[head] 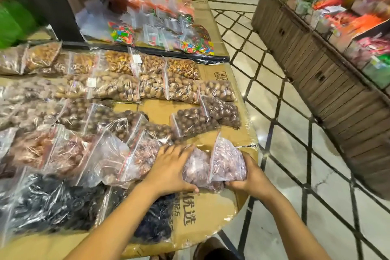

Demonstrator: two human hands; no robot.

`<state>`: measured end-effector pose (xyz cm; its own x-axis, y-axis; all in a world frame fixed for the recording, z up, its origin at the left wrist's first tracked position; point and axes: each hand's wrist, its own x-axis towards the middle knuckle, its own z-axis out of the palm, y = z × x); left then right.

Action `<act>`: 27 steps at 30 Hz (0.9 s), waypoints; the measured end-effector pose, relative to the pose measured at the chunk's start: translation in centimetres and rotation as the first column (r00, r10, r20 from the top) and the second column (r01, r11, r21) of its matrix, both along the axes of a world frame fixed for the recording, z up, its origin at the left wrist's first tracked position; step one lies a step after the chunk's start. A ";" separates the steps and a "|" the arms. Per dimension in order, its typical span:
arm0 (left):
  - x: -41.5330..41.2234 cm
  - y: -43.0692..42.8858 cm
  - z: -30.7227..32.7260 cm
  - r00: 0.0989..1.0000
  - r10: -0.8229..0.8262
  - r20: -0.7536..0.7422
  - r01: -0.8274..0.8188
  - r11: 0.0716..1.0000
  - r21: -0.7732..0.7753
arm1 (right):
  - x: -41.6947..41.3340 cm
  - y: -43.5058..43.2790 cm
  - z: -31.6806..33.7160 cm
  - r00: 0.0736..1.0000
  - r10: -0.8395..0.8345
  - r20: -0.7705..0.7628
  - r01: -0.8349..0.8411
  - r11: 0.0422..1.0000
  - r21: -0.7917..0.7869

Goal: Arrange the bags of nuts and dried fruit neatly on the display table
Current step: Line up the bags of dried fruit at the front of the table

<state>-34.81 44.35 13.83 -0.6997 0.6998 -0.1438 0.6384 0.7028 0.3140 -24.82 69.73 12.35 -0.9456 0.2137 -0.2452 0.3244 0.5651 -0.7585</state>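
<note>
Two clear zip bags of pinkish-brown nuts point(226, 162) stand side by side near the right front of the cardboard-covered display table point(211, 213). My left hand point(171, 167) presses against their left side, fingers spread over the neighbouring bag. My right hand point(251, 177) cups them from the right and below. Rows of bagged nuts point(118, 86) fill the table behind, with dark dried fruit bags point(54, 202) at the front left.
Bags of coloured sweets point(196, 45) lie on a further table section. A wooden display stand point(316, 65) with packaged snacks runs along the right, across a tiled aisle point(274, 154). The table edge curves close by my right hand.
</note>
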 end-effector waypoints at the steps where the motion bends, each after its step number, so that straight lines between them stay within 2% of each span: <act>1: 0.1 0.1 -0.1 1.000 0.010 -0.021 -0.009 1.000 0.017 | 0.2 -0.2 -0.1 1.000 -0.012 -0.019 0.012 1.000 -0.002; 7: 0.5 0.1 -0.1 0.997 0.070 -0.022 -0.069 0.995 0.070 | 0.3 -0.3 -1.1 0.995 -0.032 -0.094 0.032 0.999 0.001; 13: 1.0 0.4 0.0 0.986 0.164 -0.020 -0.162 0.984 0.074 | -0.6 0.8 -1.8 0.995 0.061 -0.082 -0.048 0.987 0.154; 21: 2.5 1.5 1.5 0.942 0.305 -0.139 -0.306 0.952 0.018 | -3.2 1.9 -0.2 0.956 0.293 -0.012 -0.289 0.948 0.132; 27: 3.0 2.6 2.3 0.903 0.384 -0.195 -0.389 0.921 0.015 | -4.4 1.9 0.1 0.946 0.320 -0.049 -0.315 0.945 0.085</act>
<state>-31.84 46.96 16.09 -0.9302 0.3670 0.0056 0.3611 0.9121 0.1942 -29.19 71.64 12.41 -0.9801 -0.0841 -0.1799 0.0736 0.6875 -0.7224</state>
